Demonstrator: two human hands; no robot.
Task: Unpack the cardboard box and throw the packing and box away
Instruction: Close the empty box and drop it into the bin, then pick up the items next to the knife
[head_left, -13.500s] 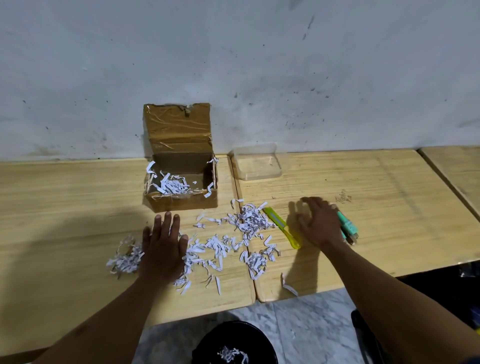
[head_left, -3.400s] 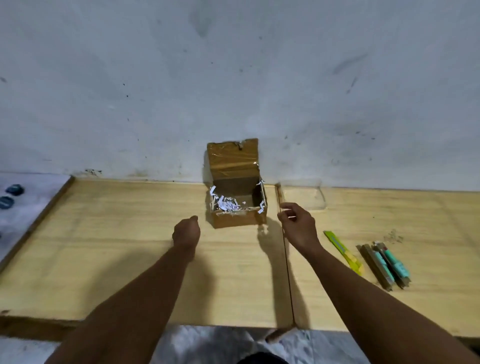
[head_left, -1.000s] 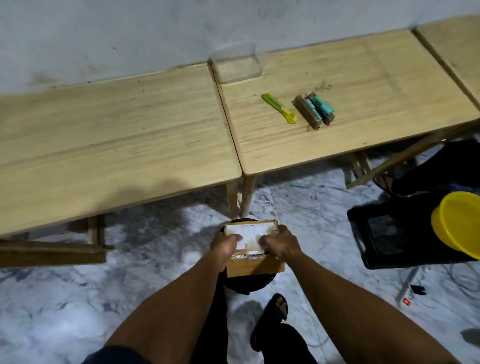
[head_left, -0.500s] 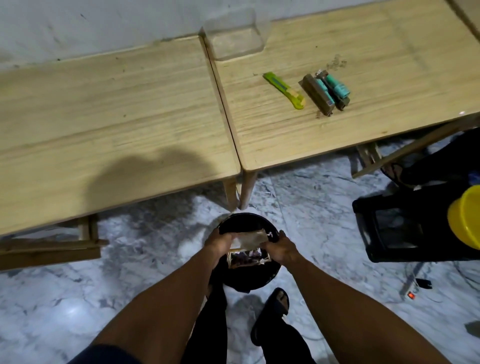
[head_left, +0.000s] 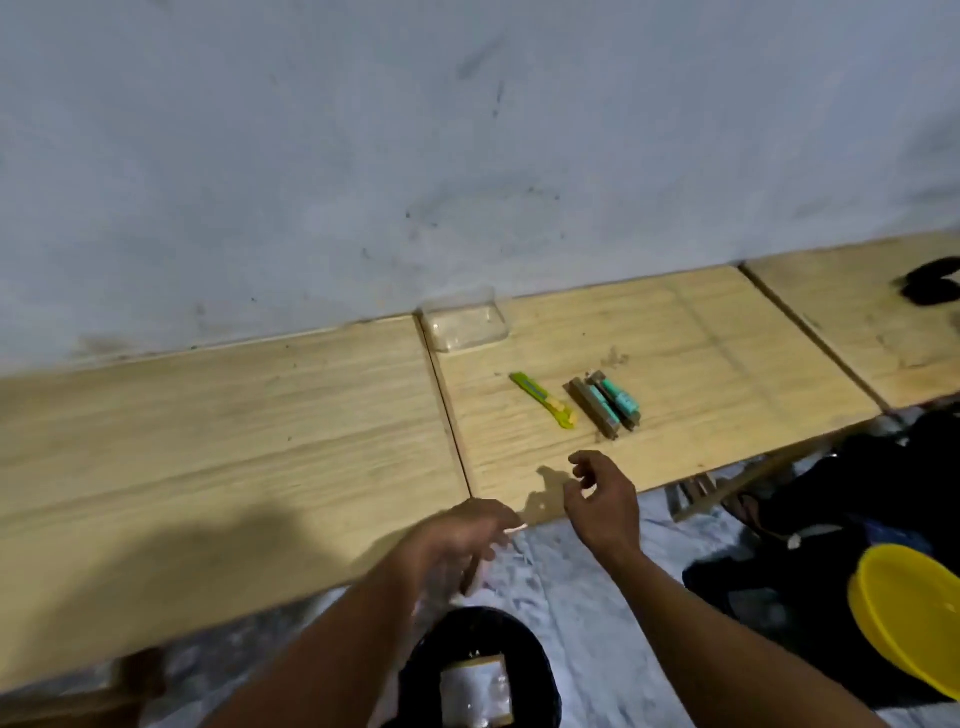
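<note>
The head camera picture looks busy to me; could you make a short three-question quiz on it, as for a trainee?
1. True or false: the brown cardboard box sits on the wooden table.
2. Which lies nearest the clear plastic container? A) yellow-green utility knife B) yellow round lid C) black round bin
3. Fill in: the left hand and right hand both hold ____.

Key: 1 false, it is in the black bin on the floor. 2 A. 3 nothing; both are open and empty.
</note>
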